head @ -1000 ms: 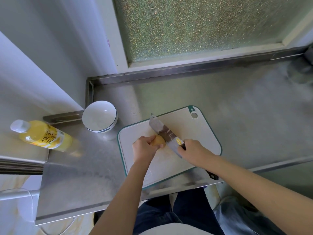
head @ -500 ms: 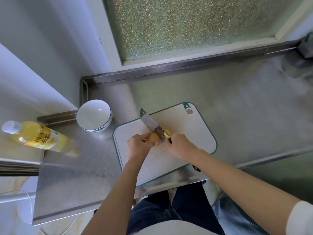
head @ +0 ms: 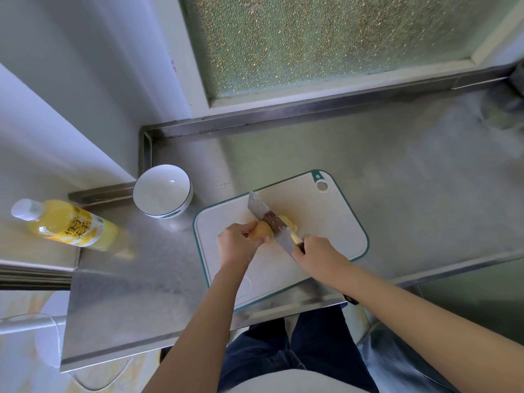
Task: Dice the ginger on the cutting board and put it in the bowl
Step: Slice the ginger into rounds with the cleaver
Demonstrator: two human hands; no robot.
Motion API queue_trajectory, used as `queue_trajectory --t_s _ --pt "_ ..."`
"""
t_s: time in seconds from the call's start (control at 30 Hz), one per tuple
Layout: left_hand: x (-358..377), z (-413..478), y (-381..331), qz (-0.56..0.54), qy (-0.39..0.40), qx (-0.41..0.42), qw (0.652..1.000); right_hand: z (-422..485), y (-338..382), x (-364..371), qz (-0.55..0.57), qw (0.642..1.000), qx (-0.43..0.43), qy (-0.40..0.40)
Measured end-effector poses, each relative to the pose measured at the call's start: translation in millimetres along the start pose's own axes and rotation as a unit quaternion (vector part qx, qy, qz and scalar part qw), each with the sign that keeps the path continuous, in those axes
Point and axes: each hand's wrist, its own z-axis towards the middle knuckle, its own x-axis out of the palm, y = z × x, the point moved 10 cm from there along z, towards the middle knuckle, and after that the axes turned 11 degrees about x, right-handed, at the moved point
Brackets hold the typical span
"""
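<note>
one white round ceramic bowl (head: 163, 191) is stood left of the green-rimmed plastic cutting board (head: 337, 219). on it, the tan ginger lump (head: 262, 233) is pinched by the left hand (head: 236, 246), its long axis crossed by the steel knife (head: 259, 207) gripped in the right hand (head: 321, 255).

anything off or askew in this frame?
Only the cutting board: it sits rotated against the counter, its near corner at the front lip or slightly past it. No spill or damage shows; the bowl stands upright.
</note>
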Motion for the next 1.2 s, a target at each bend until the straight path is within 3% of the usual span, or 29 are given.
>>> queue_trajectory --t_s 0.73,1.2 --pt "-3.2 -8.3 1.0 -0.002 -0.017 0.006 1.000 17.6 22.2 14.2 0.033 0.999 -0.024 -0.010" --pt "-2.8 -11.5 4.6 -0.025 -0.030 0.008 0.999 17.2 15.8 -16.0 0.070 0.996 -0.027 -0.043"
